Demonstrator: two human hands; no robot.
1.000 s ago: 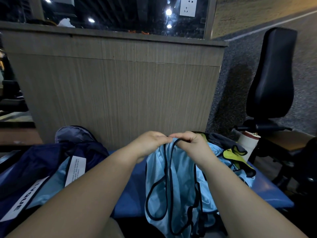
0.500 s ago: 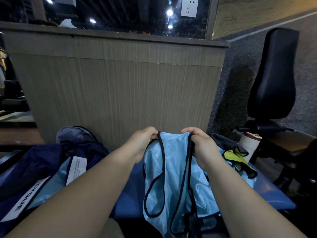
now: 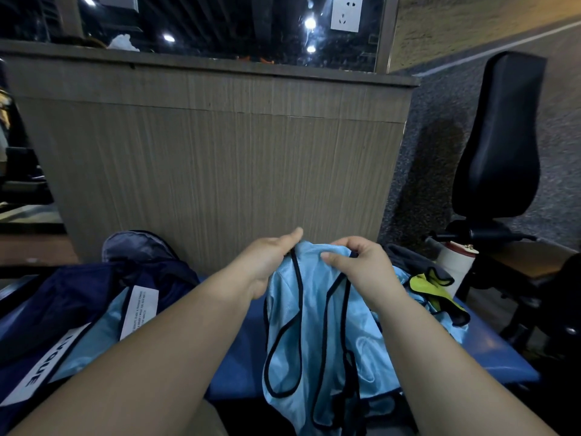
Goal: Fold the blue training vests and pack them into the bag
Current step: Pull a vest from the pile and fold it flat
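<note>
A light blue training vest point(image 3: 317, 335) with black trim hangs in front of me over the blue bench point(image 3: 239, 357). My left hand point(image 3: 267, 262) pinches its top left edge. My right hand point(image 3: 358, 265) grips the top right, thumb lying across the fabric. The two hands are close together. At the left lies the open navy bag point(image 3: 78, 297), with light blue fabric and white labels showing inside. More light blue vests point(image 3: 446, 325) lie heaped behind my right forearm.
A yellow-green vest point(image 3: 430, 287) with dark trim lies on the heap at the right. A white bottle point(image 3: 456, 262) stands beside it. A black padded gym seat point(image 3: 500, 136) stands at the far right. A wooden counter panel point(image 3: 220, 168) rises just behind the bench.
My hands first spread apart along the vest's top edge, then came closer together. My right thumb now lies over the fabric, and the top of the vest bunches between the hands.
</note>
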